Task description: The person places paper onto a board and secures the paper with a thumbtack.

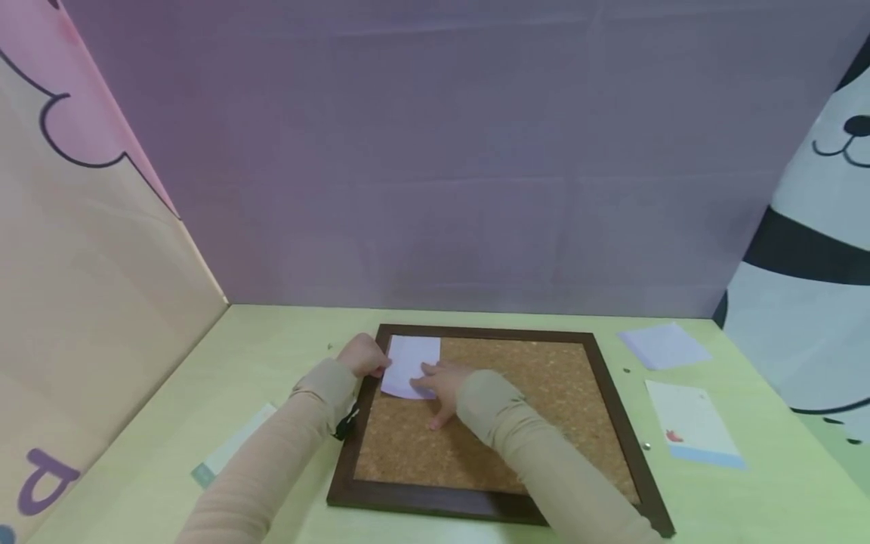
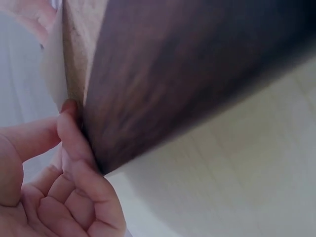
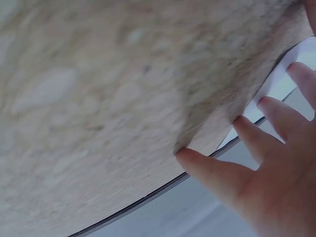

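Note:
A white sheet of paper (image 1: pixel 413 351) lies on the upper left corner of a cork board (image 1: pixel 503 423) with a dark brown wooden frame. At the sheet's left edge, the thumb and index finger of my left hand (image 1: pixel 363 355) pinch the paper; the other fingers are curled, as the left wrist view shows. My right hand (image 1: pixel 450 384) has its fingers spread, some resting on the sheet's lower right part. In the right wrist view the thumb touches bare cork (image 3: pixel 98 98), and several fingertips press the paper (image 3: pixel 294 64) beside it.
Left of the board, a card with a green end (image 1: pixel 234 446) lies partly behind the left forearm. To the right are a pale sheet (image 1: pixel 666 346) and a card with a red picture and blue band (image 1: pixel 693 419). Small round pieces, one shiny (image 1: pixel 647 446), dot the table.

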### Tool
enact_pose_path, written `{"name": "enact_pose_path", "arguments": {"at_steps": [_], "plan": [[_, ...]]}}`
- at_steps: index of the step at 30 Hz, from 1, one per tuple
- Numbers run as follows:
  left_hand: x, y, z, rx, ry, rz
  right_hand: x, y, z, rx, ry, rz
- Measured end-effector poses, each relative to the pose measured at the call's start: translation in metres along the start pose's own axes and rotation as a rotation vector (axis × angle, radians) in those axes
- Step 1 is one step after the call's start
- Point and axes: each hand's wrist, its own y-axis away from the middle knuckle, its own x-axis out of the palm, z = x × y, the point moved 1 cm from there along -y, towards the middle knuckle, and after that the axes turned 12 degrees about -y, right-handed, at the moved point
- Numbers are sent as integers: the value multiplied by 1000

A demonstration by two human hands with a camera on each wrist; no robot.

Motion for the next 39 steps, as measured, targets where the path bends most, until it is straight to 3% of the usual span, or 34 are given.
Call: {"name": "enact_pose_path", "arguments": {"at_steps": [6, 14, 20, 29, 39], "plan": [[-4, 3, 0, 35, -11, -10, 6, -8, -3, 10, 9, 1], [-10, 5, 0, 92, 26, -18, -5, 3, 8, 43, -45, 23], [-15, 2, -1, 85, 107, 10, -3, 2, 6, 35, -46, 25], [-26, -2, -4, 112, 94, 48, 1, -5, 5, 42, -3, 19], [-26, -2, -7, 108, 132, 73, 6, -12, -1, 34, -10, 3]]}}
